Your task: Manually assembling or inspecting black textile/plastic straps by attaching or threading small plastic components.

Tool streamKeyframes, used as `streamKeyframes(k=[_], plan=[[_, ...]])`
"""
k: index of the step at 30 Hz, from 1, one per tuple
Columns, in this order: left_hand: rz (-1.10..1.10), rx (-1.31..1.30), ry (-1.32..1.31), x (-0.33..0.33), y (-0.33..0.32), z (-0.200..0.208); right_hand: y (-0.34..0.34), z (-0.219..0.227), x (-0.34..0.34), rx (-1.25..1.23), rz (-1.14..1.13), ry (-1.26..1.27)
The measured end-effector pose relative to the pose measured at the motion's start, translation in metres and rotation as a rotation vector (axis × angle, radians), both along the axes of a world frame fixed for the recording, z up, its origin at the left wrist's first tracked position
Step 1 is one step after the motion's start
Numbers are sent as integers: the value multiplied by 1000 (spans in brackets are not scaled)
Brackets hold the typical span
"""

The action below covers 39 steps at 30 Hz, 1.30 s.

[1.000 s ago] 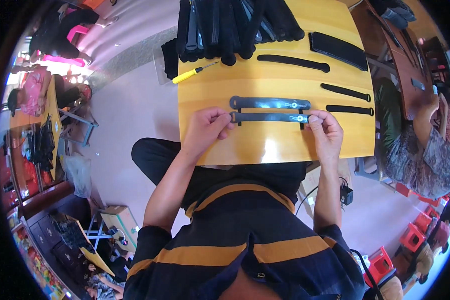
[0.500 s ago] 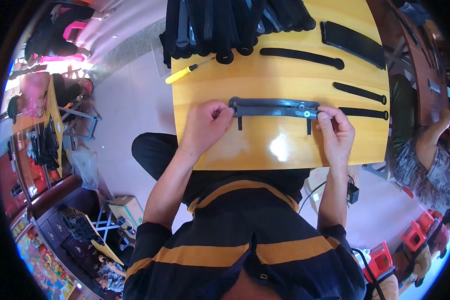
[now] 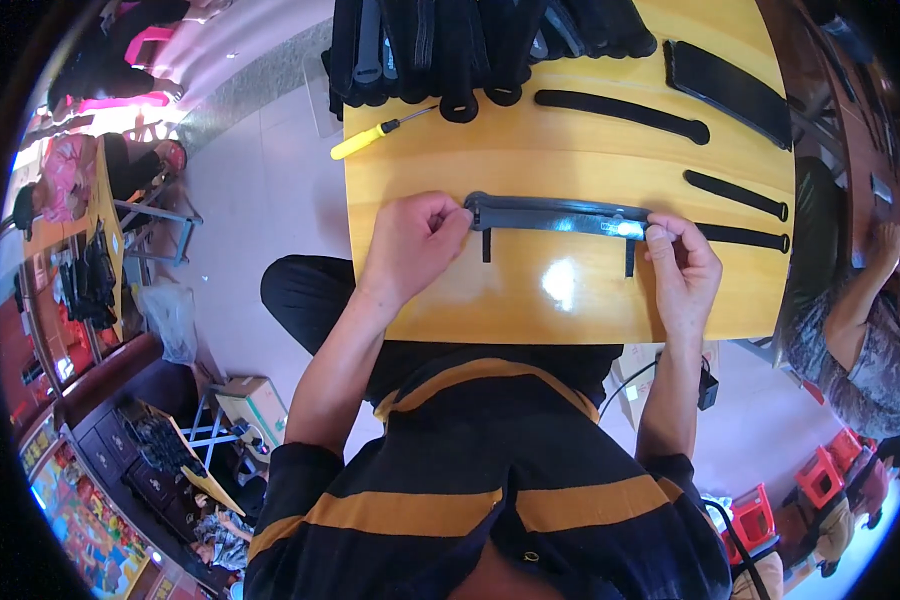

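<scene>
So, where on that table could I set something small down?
The table is bare between its front edge and the dark straps between the left hand and right hand, apart from two short strips. Another free band lies beyond those straps, short of the yellow screwdriver and long strap. The far side is crowded with piled straps.

White print (image 3: 622,228) sits near the right end of the dark strap (image 3: 545,218) at the centre of the frame, blurred by glare and not legible. Pale marks on the pile of straps (image 3: 425,45), upper centre, are too small to read.
</scene>
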<state>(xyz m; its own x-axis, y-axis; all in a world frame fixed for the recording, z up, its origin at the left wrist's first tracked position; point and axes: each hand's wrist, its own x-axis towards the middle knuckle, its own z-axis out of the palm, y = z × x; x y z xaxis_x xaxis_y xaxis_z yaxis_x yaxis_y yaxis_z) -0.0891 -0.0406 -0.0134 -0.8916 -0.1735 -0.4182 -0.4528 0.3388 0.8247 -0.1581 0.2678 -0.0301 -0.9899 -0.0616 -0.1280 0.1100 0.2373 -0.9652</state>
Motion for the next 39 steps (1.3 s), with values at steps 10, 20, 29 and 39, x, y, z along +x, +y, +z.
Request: streamKeyframes(k=[10,20,29,39], plan=[[4,-8,-12,-1,1,0,-1,2,-3,45,-3,-12],[-29,-97,2,-2,0,-2,-1,-6,-3,139,-15,34],[1,-77,-11,-3,1,-4,-8,0,-3,183,-20,66],[56,-79,24,-3,5,-1,-10,2,-5,200,-30,77]])
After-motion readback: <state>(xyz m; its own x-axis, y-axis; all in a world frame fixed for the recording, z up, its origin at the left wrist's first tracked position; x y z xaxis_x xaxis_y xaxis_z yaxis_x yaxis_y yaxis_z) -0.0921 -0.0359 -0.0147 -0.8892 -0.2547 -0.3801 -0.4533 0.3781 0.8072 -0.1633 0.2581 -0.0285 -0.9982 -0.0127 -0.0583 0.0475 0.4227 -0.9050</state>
